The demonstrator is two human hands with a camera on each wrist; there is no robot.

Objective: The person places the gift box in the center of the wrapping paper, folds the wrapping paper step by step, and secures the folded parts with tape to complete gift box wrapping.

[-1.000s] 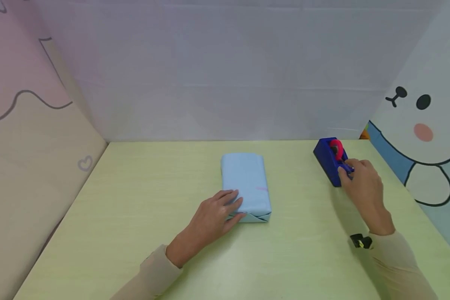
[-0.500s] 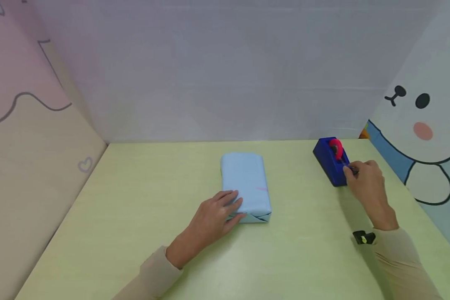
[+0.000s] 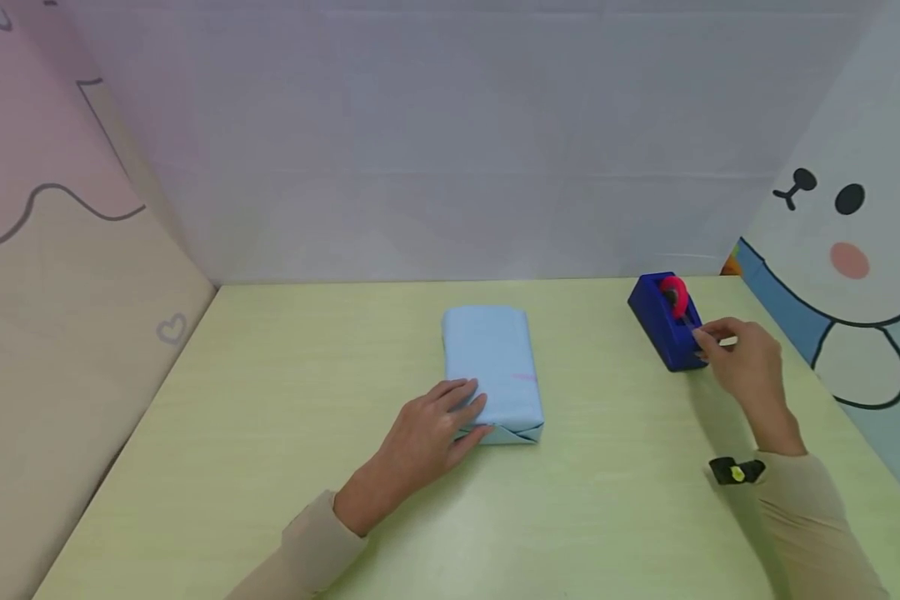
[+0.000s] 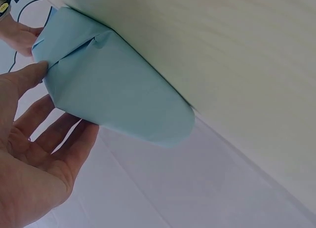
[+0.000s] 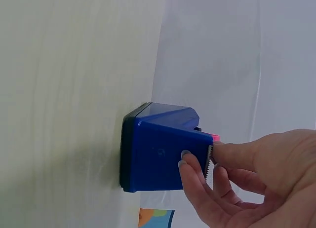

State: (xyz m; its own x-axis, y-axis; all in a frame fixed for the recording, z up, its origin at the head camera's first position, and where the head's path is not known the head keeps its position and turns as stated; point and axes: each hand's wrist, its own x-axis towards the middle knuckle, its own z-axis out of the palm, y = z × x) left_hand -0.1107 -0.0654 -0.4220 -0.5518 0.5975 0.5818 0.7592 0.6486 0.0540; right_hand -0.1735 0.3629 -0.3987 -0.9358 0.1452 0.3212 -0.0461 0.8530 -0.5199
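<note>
- Right hand (image 3: pixel 746 362): thumb and forefinger are pressed together, with a strip of tape (image 3: pixel 687 320) pinched between them; the strip is only faintly seen.
- Just beside these fingertips, a serrated cutter (image 5: pixel 208 161) is carried on the front of a blue tape dispenser (image 3: pixel 654 323), with a red roll (image 3: pixel 680 295) seated in its top.
- Left hand (image 3: pixel 423 433): its fingers are spread and rested on the top of a light blue wrapped package (image 3: pixel 491 346), while the thumb is laid against the folded near end.
- The package is set flat near the middle of the table (image 3: pixel 607 500), well apart from the dispenser, which is placed toward the far right corner.
- Both forearms are covered by beige sleeves (image 3: pixel 802 500); a black device (image 3: pixel 737 472) is seen by the right cuff.
- The table is bordered by a pale back sheet (image 3: pixel 450 167) and, at right, a cartoon-printed panel (image 3: pixel 817 275).
</note>
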